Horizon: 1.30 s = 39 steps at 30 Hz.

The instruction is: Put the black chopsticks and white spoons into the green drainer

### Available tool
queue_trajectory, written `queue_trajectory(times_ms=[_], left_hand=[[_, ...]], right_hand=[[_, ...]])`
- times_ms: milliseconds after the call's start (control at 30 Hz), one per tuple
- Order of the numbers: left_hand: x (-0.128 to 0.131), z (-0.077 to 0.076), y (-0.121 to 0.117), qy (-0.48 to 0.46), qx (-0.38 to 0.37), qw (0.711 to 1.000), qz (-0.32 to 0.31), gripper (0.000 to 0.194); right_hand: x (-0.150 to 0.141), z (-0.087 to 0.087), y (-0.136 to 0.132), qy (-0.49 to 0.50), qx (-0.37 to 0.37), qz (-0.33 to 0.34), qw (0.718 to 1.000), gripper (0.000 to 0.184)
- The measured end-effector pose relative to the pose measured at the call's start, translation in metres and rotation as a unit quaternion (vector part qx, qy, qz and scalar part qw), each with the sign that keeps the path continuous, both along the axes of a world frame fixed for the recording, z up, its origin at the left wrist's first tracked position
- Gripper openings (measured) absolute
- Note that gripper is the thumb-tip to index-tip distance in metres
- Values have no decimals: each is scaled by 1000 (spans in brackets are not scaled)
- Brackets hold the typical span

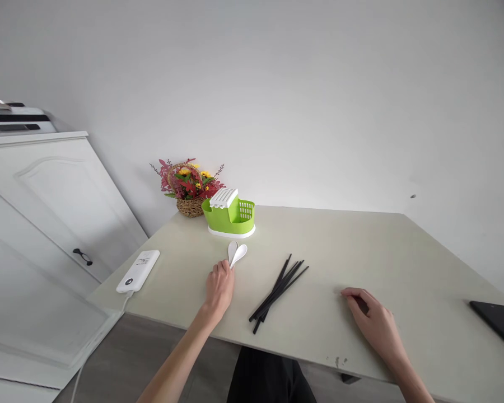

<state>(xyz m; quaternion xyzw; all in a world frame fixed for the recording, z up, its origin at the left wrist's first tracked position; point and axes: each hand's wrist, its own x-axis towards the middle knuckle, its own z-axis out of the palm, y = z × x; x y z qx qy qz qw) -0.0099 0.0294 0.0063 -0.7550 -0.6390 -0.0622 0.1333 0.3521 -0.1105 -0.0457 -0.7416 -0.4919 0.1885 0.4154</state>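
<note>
Two white spoons (237,253) lie on the table with their bowls pointing away from me. My left hand (219,286) is closed around their handles, which it mostly hides. Just right of it, several black chopsticks (278,294) rest in a loose, crossed bundle. My right hand (370,319) rests on the tabletop farther right, its thumb and forefinger brought together with nothing visible between them. Behind the spoons stands a green cutlery holder (224,219) with a white slotted top, a white base and a basket-like side.
A wicker basket of artificial flowers (190,196) stands at the table's back left corner. A white power bank (138,271) with a cable lies at the left edge. A black phone (498,322) is at the right. A white cabinet (46,235) adjoins the table (353,246) on the left.
</note>
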Motion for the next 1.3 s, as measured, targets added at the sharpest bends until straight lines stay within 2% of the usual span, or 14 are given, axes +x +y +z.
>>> queue_trajectory(times_ms=[733,967,1100,1200,1300], left_hand=[[-6,-4,-3,-41,33,998,-25,22],[-12,-9,-5,-107,62,991,-46,22],[9,2,-16,-148,45,985,-80,21],[45,14,-34,-156,25,978,-136,21],[89,18,-55,-146,1,971,-190,20]], right_hand=[[0,0,2,-2,7,-3,1000,34],[-2,4,1,1,0,-2,1000,34],[-2,7,1,4,4,0,1000,35],[-3,7,1,4,14,1,1000,35],[-3,8,2,9,13,-2,1000,32]])
